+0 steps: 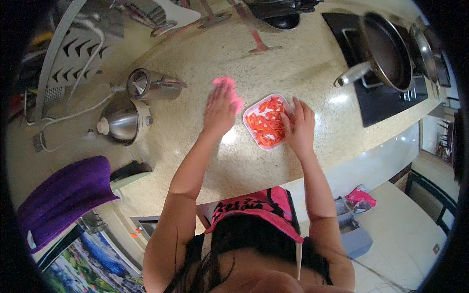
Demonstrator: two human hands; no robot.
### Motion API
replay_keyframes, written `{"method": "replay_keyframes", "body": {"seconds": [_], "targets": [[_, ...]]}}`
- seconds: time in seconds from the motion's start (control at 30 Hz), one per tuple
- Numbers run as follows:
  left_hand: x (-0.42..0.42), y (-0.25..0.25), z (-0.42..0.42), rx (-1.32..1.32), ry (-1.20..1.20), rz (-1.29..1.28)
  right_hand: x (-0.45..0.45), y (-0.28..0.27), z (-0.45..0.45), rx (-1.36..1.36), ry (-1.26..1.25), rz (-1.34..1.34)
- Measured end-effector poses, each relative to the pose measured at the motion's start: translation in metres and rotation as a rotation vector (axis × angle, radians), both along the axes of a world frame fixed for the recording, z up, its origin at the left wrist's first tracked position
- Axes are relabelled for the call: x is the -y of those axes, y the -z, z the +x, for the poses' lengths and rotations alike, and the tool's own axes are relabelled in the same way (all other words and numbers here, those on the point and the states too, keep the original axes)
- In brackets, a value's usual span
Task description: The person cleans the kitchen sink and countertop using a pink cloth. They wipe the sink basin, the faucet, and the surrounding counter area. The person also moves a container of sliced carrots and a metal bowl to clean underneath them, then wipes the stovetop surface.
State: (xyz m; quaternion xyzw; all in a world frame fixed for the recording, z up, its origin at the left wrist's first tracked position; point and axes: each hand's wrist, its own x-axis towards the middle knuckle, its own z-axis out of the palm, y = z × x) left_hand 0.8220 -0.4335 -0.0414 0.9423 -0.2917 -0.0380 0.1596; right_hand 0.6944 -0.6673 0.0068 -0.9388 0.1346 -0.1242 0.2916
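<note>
My left hand (217,110) lies palm down on a bright pink cloth (238,104), pressed flat against the speckled stone countertop (205,157). The cloth shows beyond my fingertips and beside my thumb; the rest is under the hand. To its right is a shallow white tray (249,134) with rounded corners. Strips of sliced red pepper (269,121) are spread over the tray's floor. My right hand (301,128) holds the tray's right side, thumb over the rim and fingers along the outside.
A steel pitcher (157,85) and a small appliance with a domed steel lid (122,122) stand at left, with a white cord. A frying pan (388,51) sits on the black cooktop (381,106), its handle (352,74) jutting over the counter. Utensils hang at the back.
</note>
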Motion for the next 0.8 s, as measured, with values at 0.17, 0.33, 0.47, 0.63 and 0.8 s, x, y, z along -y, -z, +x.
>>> {"method": "replay_keyframes", "body": {"seconds": [0.17, 0.33, 0.47, 0.63, 0.8], "targets": [[-0.026, 0.029, 0.061, 0.177, -0.233, -0.059, 0.003, -0.016, 0.029, -0.048, -0.097, 0.063], [0.049, 0.028, 0.092, 0.156, -0.198, -0.054, 0.012, -0.011, -0.013, -0.205, 0.027, 0.147], [0.104, 0.031, 0.140, 0.159, -0.218, -0.115, 0.023, -0.013, -0.028, -0.221, 0.035, 0.243], [0.160, 0.024, 0.187, 0.111, -0.096, -0.034, 0.019, -0.008, -0.028, -0.151, 0.062, 0.233], [0.165, 0.025, 0.171, 0.100, 0.207, 0.083, 0.024, -0.012, -0.021, -0.253, -0.025, 0.287]]}}
